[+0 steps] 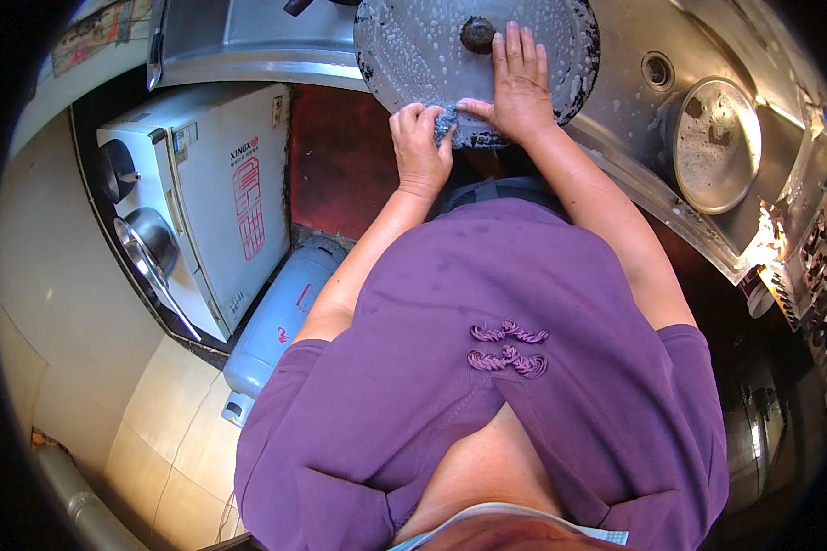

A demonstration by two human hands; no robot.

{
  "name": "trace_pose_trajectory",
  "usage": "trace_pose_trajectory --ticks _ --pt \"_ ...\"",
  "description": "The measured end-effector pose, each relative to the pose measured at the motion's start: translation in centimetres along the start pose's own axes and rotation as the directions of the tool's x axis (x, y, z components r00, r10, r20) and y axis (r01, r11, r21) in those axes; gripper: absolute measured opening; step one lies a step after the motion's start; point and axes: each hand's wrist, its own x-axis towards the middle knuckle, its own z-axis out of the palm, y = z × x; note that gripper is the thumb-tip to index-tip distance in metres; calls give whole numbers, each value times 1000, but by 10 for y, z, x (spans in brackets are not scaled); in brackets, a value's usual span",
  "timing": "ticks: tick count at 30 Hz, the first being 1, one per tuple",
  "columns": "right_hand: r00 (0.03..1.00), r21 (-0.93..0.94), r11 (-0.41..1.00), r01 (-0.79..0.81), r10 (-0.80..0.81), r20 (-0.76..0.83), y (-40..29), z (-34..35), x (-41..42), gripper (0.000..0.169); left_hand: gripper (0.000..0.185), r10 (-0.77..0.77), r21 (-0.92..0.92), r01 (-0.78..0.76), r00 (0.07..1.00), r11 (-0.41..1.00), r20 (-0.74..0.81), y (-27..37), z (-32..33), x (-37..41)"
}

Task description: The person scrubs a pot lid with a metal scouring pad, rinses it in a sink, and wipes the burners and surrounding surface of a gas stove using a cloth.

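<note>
A large round metal pan lid (pixel 420 55) with a dark knob (pixel 477 34) lies at the top of the view, spotted with suds and blackened along its rim. My left hand (pixel 422 148) pinches a blue-grey scouring pad (pixel 445 124) against the lid's near edge. Flat on the lid, just below and right of the knob, rests my right hand (pixel 522 89), its fingers pointing away from me and its thumb stretched towards the pad. Nothing shows in the right hand; its palm is hidden.
On the right, a round metal basin (pixel 717 144) sits on the stainless-steel sink surface (pixel 613 82) beside a drain (pixel 657 71). A white cabinet-like appliance (pixel 213 200) stands at left with a metal pot (pixel 155 241) by it. A blue gas cylinder (pixel 282 317) lies close by.
</note>
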Motion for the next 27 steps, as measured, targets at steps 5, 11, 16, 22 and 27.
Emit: trace_pose_trajectory --ticks 5,11,16,22,27 --pt "999 -7 999 37 -37 -26 0 2 -1 126 32 30 144 4 972 990 -232 -76 -10 80" --pt "996 38 998 52 -49 -75 5 6 1 127 34 35 110 -16 984 994 -177 -71 -10 67" --pt "989 81 994 76 -64 -131 3 9 0 108 40 57 -68 -51 994 996 96 17 -1 -32" --pt "999 173 984 -37 41 -18 2 -4 7 87 36 42 13 -42 999 999 -11 -18 -13 14" --pt "998 184 983 -27 37 -52 8 1 10 83 35 76 21 -76 997 997 4 -1 -4 23"
